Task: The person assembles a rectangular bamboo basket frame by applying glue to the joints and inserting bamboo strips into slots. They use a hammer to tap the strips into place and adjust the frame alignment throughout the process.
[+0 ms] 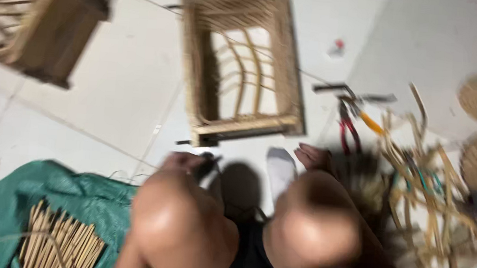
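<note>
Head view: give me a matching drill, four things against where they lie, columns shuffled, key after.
Things:
1. square woven frame
2. bundle of cane sticks
3. red-handled pliers
4. loose tangle of cane strips

Places:
A. on the green sheet, bottom left
B. far right, on the floor
C. top centre, on the white floor tiles
D. right of the frame, beside a yellow-handled tool

Pairs: 1-C, 2-A, 3-D, 4-B
</note>
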